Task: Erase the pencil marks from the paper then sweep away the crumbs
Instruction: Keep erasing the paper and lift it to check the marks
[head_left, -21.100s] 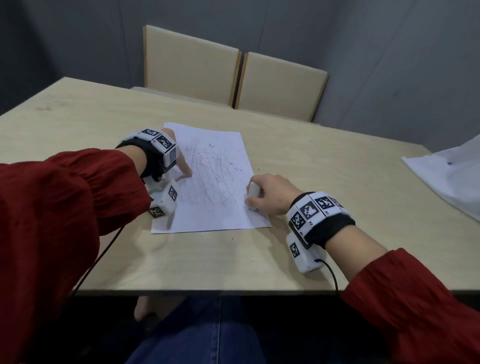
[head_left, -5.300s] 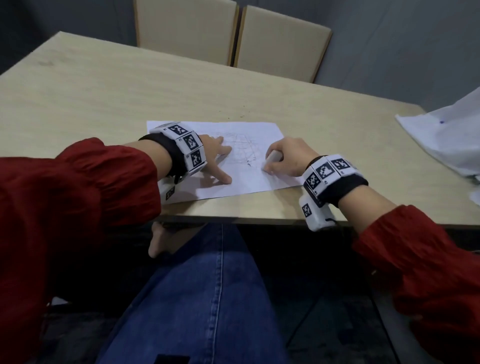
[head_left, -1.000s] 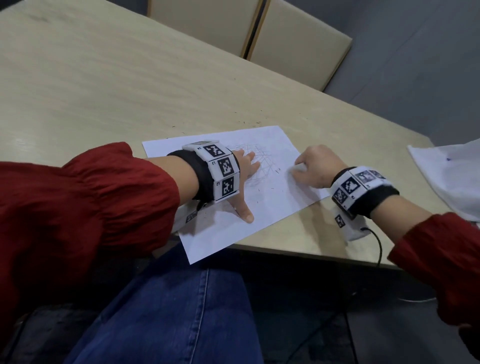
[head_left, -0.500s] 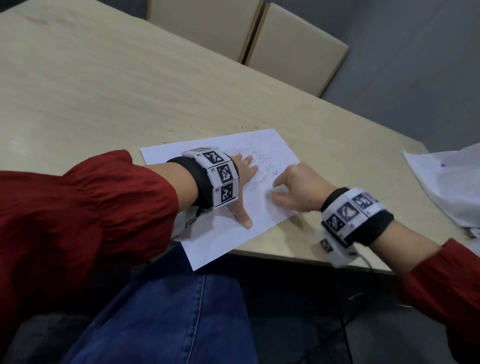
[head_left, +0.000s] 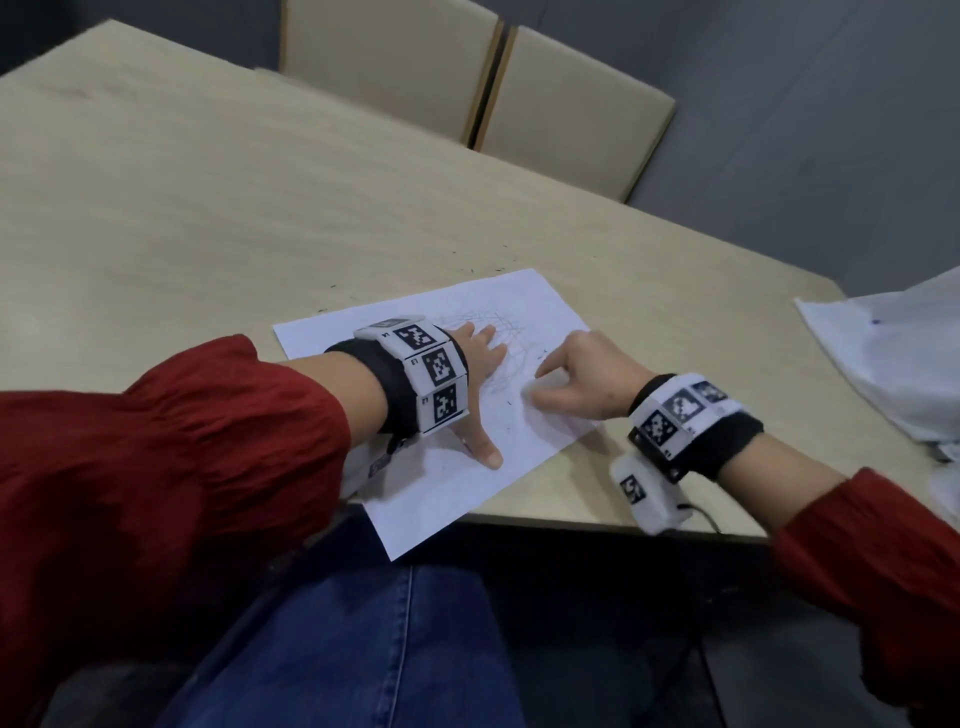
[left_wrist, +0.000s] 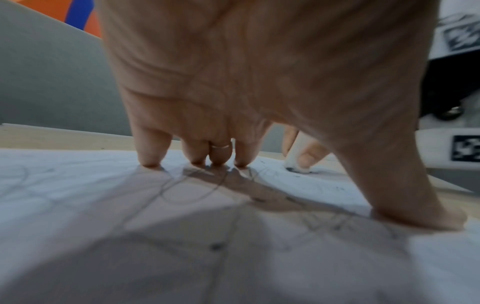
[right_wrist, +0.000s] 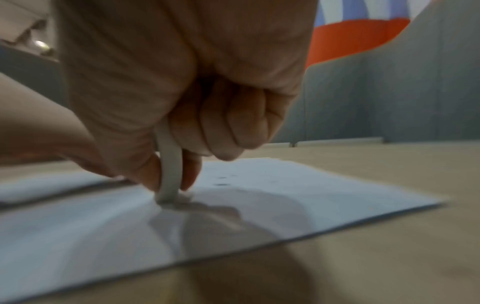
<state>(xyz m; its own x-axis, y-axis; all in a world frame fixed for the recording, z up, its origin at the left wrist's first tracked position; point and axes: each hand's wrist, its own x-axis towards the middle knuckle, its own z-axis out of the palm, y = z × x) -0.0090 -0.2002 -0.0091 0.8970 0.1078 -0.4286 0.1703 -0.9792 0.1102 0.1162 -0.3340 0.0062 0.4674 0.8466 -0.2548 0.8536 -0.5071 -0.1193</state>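
Plainly the erasing is under way but not done; faint pencil marks (head_left: 498, 332) still loop across the far part of the paper (head_left: 530, 431), while the near part looks mostly clean; dark crumbs (head_left: 511, 402) lie scattered on the sheet, so the sweeping is all still to come. The right hand (head_left: 587, 379) has its fingers curled round a white eraser (right_wrist: 170, 164), pinched between thumb and fingertips with its end pressed on the sheet; the left hand (head_left: 475, 374) lies spread, fingers straight, thumb out, pinning the paper down. The paper sits askew on the table (head_left: 208, 208), its near corner hanging over the edge above the person's lap; more specks (head_left: 470, 267) lie on the wood beyond it; another white sheet (head_left: 893, 358) rests at the right, two chairs (head_left: 478, 88) stand behind; nothing appears to block the strokes except the left hand itself, which covers some marks.
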